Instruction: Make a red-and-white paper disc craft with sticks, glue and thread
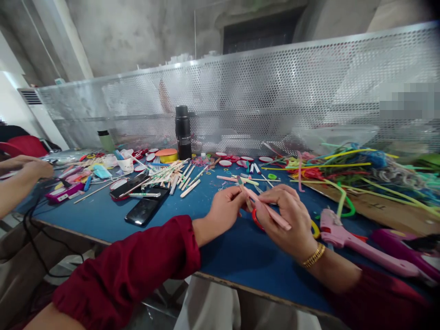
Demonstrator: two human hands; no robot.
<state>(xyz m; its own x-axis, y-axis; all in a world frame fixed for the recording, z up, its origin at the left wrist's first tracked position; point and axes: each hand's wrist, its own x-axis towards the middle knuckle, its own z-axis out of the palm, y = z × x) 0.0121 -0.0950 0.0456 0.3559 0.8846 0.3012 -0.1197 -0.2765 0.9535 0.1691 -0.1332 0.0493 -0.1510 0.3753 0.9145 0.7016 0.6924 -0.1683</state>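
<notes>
Over the front of the blue table, my two hands are close together. My right hand (287, 215) holds a flat pink stick (277, 216) between thumb and fingers, slanting down to the right. My left hand (227, 208) is closed in a pinch at the stick's upper end, by a small greyish-green tip (239, 181). Whether that tip belongs to the pink stick or is a separate piece, I cannot tell. Partly hidden under my right hand is a red loop (256, 221) like a scissor handle. To the right of that hand lies a pink glue gun (360, 243).
Two dark phones (146, 206) and a pile of wrapped sticks (172, 176) lie to the left. Behind them stands a black bottle (183, 133). Coloured pipe cleaners (364, 160) heap on cardboard at right. Another person's hands (25, 172) are at far left. A perforated metal screen (240, 105) bounds the back.
</notes>
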